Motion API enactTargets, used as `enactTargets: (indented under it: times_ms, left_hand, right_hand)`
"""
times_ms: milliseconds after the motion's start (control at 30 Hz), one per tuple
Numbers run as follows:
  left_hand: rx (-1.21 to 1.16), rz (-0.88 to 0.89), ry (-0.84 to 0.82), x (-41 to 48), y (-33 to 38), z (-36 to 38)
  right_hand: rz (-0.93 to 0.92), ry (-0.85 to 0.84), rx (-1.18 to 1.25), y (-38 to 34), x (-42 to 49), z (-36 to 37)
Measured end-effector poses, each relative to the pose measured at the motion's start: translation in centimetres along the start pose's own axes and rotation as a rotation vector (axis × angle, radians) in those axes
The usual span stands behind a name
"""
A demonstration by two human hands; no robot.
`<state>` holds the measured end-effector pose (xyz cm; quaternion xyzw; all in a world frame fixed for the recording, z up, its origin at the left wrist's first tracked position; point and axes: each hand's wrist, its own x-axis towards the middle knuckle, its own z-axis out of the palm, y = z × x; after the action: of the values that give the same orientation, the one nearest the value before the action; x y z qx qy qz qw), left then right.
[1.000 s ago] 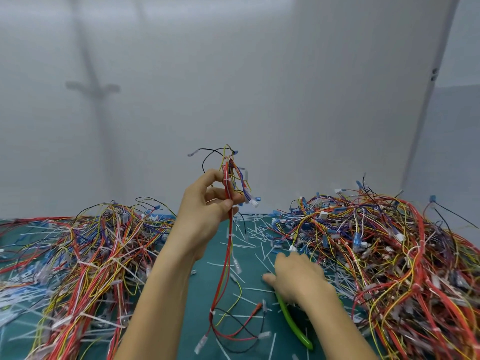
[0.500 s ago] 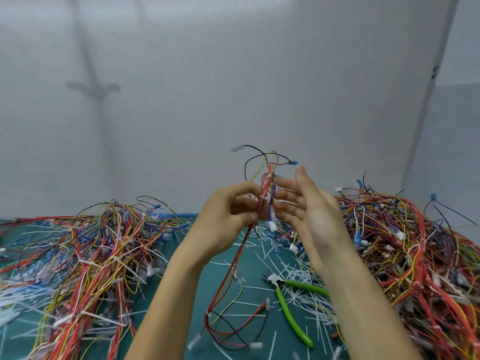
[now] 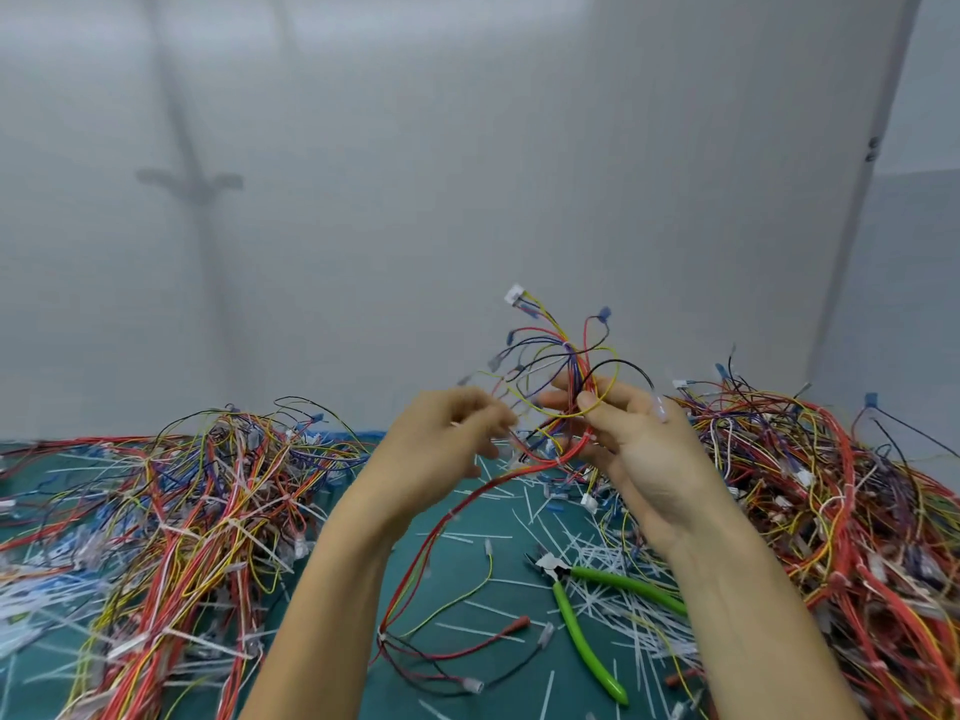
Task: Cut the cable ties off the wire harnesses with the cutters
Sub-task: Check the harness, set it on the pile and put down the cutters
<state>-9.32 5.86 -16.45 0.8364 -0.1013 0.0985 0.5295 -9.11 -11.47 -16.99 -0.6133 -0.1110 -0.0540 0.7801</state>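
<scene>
A green desk [image 3: 462,569] is carrying two tangles of wire harnesses, the right pile [image 3: 831,511] and the left pile [image 3: 208,511]. Between them the right hand [image 3: 644,454] is gripping a raised harness [image 3: 566,356] whose tail is trailing down to the desk. The left hand [image 3: 441,444] is showing blurred beside the harness, so I cannot tell its grip. The green-handled cutters [image 3: 585,636] are lying untouched on the desk, among cut cable ties [image 3: 613,553].
</scene>
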Motion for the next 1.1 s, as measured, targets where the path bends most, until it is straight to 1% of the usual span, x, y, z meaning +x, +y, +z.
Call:
enactTargets:
  times_ms: [67, 100, 133, 167, 267, 333, 400, 500, 533, 567, 667, 767, 867, 1000, 1100]
  left_hand:
    - [-0.189, -0.049, 0.226, 0.4, -0.2, -0.1]
    - [-0.216, -0.046, 0.317, 0.6, -0.4, -0.2]
    - [-0.220, -0.039, 0.368, 0.7, -0.6, -0.4]
    - [-0.231, -0.033, 0.376, 0.7, -0.7, -0.6]
    - [-0.366, -0.014, 0.269, 0.5, -0.5, -0.9]
    - [-0.443, 0.036, 0.257, 0.3, -0.2, -0.9]
    - [-0.488, 0.095, 0.303, 0.2, 0.1, -1.1]
    - [-0.441, 0.196, 0.330, -0.1, 0.4, -1.5]
    - [-0.414, 0.219, 0.339, -0.2, 0.5, -1.6]
    - [-0.399, 0.237, 0.346, -0.3, 0.6, -1.6]
    - [-0.387, 0.277, 0.340, -0.3, 0.8, -1.5]
    - [-0.372, 0.307, 0.317, -0.4, 0.9, -1.5]
    - [-0.442, 0.289, 0.332, -0.6, 1.0, -1.6]
    - [-0.502, 0.181, 0.362, -0.4, 0.5, -2.6]
    - [-0.486, 0.092, 0.350, -0.4, -0.3, -3.8]
  right_hand:
    - [-0.007, -0.049, -0.023, 0.0, -0.1, 0.0]
    - [-0.008, -0.083, -0.041, 0.1, -0.2, 0.2]
    - [-0.005, -0.121, -0.060, 0.1, -0.2, 0.3]
    - [0.000, -0.161, -0.081, 0.1, -0.3, 0.5]
    - [0.014, -0.287, -0.191, 0.3, -0.8, 1.6]
    - [0.032, -0.337, -0.277, 0.5, -1.0, 2.3]
    - [0.022, -0.305, -0.412, 0.8, -1.1, 2.8]
    - [-0.099, -0.174, -0.759, 1.2, -0.9, 2.7]
    - [-0.127, -0.142, -0.823, 1.2, -0.9, 2.6]
    - [-0.146, -0.117, -0.837, 1.1, -0.9, 2.6]
    - [-0.160, -0.108, -0.726, 0.8, -0.9, 2.2]
    - [-0.134, -0.200, -0.667, 0.6, -0.7, 1.5]
    - [-0.122, -0.244, -0.529, 0.2, -0.8, 1.0]
    - [-0.162, -0.127, -0.274, -0.3, -0.9, 0.8]
    - [-0.181, -0.028, -0.182, -0.7, -0.8, 0.5]
